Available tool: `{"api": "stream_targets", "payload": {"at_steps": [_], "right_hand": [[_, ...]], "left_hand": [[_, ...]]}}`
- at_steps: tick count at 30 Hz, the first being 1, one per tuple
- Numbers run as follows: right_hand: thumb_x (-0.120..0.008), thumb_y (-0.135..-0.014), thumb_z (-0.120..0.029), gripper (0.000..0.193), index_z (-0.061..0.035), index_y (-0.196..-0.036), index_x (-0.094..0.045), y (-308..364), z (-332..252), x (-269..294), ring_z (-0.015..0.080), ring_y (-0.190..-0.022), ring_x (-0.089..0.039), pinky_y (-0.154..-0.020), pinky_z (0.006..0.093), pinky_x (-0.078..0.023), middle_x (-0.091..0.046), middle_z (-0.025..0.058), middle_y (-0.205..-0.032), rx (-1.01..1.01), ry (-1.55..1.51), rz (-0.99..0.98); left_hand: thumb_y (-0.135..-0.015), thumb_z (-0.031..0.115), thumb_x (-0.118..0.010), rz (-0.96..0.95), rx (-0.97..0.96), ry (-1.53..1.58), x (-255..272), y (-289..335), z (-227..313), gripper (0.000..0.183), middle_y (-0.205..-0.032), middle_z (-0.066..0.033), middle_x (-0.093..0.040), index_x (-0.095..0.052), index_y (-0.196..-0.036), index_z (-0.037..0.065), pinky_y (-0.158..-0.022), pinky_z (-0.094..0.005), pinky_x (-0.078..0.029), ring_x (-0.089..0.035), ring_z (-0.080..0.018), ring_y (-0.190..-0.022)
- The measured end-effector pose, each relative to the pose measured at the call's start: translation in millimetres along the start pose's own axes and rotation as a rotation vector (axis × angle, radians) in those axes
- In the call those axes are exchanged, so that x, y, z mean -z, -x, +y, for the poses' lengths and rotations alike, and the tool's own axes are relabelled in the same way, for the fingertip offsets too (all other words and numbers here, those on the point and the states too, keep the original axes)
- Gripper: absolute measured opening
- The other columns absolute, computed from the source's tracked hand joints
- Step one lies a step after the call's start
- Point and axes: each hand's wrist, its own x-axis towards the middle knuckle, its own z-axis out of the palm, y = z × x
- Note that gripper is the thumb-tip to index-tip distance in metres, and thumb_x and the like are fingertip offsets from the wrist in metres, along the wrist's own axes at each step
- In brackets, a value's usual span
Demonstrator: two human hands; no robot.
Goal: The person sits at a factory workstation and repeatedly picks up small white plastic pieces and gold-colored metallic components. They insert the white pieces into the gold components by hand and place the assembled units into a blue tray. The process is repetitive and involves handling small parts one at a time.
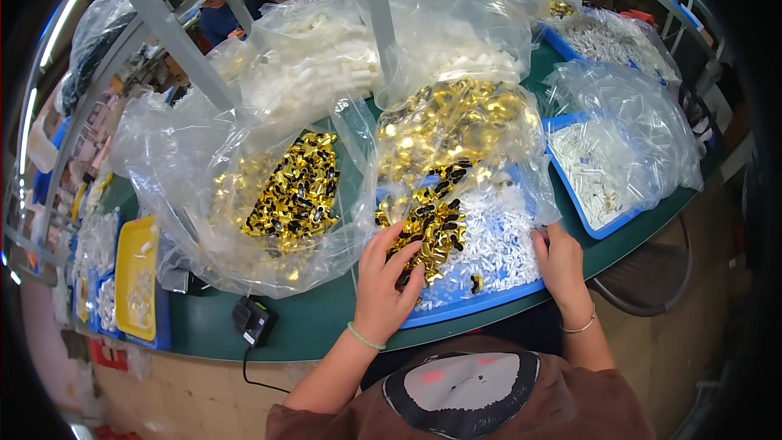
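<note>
On the shallow blue plastic tray (481,307), small shiny gold-and-black pieces (441,232) lie heaped beside tiny white oblong pieces (509,248), plenty seemingly left to handle, nothing plainly finished. The left hand (384,283) spreads its grip wide at the heap; the right hand (562,265) curls by the tray's right edge, its hold impossible to tell. A crinkled clear plastic bag (464,126) veils the tray's far end.

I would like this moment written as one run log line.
left hand: spread at gold pieces; right hand: at right edge of front tray; front tray: gold pieces, white pieces; left: yellow tray
</note>
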Motion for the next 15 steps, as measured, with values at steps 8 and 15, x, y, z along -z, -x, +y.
{"api": "stream_targets", "payload": {"at_steps": [8, 15], "right_hand": [[-0.077, -0.082, -0.016, 0.023, -0.0015, -0.093, -0.062, 12.8, -28.3, 47.6, 0.0305, -0.067, -0.062, -0.061, 0.0389, -0.050, -0.061, 0.0135, -0.076, 0.032, 0.078, 0.067], [-0.075, -0.081, -0.009, 0.015, -0.0045, -0.091, -0.066, 17.6, -43.6, 31.2, 0.0286, -0.071, -0.065, -0.063, 0.0360, -0.051, -0.064, 0.0109, -0.081, 0.226, -0.199, -0.164]], "left_hand": [[-0.082, 0.004, -0.067, 0.110, -0.053, 0.078, -5.0, 4.3, -4.2, 0.020, -0.119, -0.0120, -0.066, -0.072, -0.101, 0.005, -0.093, -0.0382, -0.048, -0.063, -0.0291, -0.105], [-0.080, -0.001, -0.067, 0.110, -0.064, 0.148, -5.5, 8.0, -2.4, 0.020, -0.112, -0.0124, -0.069, -0.072, -0.099, 0.003, -0.078, -0.0330, -0.052, -0.065, -0.0263, -0.089]]}}
